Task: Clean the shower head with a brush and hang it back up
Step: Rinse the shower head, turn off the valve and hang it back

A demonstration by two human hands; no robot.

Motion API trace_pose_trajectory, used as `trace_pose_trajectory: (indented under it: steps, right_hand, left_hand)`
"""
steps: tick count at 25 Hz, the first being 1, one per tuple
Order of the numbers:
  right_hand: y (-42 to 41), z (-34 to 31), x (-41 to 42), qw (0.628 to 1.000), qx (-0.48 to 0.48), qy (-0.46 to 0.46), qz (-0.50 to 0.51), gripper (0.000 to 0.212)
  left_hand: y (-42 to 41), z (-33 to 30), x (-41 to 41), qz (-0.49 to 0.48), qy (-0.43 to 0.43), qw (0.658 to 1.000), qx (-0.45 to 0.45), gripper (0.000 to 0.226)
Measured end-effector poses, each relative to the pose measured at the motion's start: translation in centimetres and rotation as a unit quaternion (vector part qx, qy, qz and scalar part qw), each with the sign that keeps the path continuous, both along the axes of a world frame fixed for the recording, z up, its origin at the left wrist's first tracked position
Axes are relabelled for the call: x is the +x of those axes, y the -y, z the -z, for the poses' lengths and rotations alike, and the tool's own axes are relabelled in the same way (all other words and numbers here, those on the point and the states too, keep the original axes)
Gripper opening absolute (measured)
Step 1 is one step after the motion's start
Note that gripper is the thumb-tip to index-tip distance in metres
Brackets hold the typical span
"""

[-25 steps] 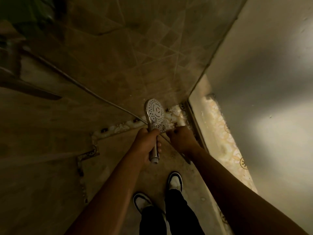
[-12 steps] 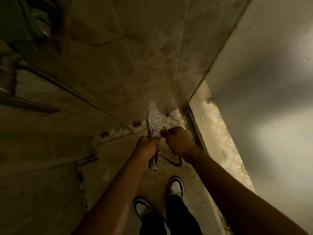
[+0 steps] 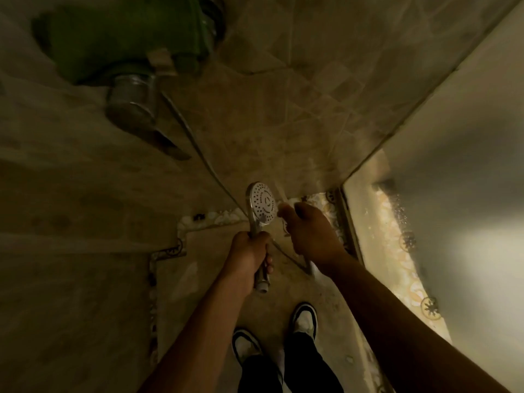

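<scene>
Right beside the shower head (image 3: 262,204) your left hand (image 3: 248,256) grips, your right hand (image 3: 310,231) pinches what's likely the brush, so you're mid-scrub, hanging's still left.

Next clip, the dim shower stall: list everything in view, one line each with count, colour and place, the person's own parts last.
shower head: one, silver with a white dotted face, centre, face turned to the right hand
hose: one, metallic, runs from the wall fitting down to the shower head
wall fitting: one, chrome, upper left
green item: one, green, top left above the fitting; too blurred to name
brush: barely visible, pale tip at the right hand's fingers by the shower head face
patterned floor strip: one, yellow and white, right
shoes: two, white and black, bottom centre
left hand: grips the shower head handle
right hand: curled round the brush
</scene>
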State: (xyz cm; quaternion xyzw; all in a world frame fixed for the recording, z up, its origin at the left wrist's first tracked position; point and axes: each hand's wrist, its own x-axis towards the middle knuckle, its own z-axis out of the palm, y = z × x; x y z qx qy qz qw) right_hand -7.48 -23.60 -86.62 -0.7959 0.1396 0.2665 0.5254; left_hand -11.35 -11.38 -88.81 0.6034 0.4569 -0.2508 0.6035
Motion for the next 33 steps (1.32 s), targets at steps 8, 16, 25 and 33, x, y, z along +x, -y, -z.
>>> trace_pose_trajectory:
  steps: [8, 16, 25, 33]
  right_hand:
    - [-10.2, -10.5, 2.1, 0.974, 0.226, 0.007, -0.024, 0.062]
    - [-13.1, -9.2, 1.9, 0.973, 0.231, -0.03, -0.003, 0.055]
    - [-13.4, -8.8, 1.7, 0.986, 0.163, -0.044, -0.003, 0.048]
    - [-9.9, -7.1, -6.2, 0.975, 0.14, -0.172, -0.033, 0.055]
  left_hand:
    - [-6.7, -4.5, -3.8, -0.142, 0.033, 0.989, -0.031, 0.024]
    - [-10.3, -6.6, -6.8, -0.181, 0.027, 0.982, -0.046, 0.029]
    - [-12.1, -7.9, -8.1, -0.21, 0.046, 0.975, -0.047, 0.023]
    - [-11.8, -10.2, -8.9, -0.249, 0.083, 0.961, -0.086, 0.028]
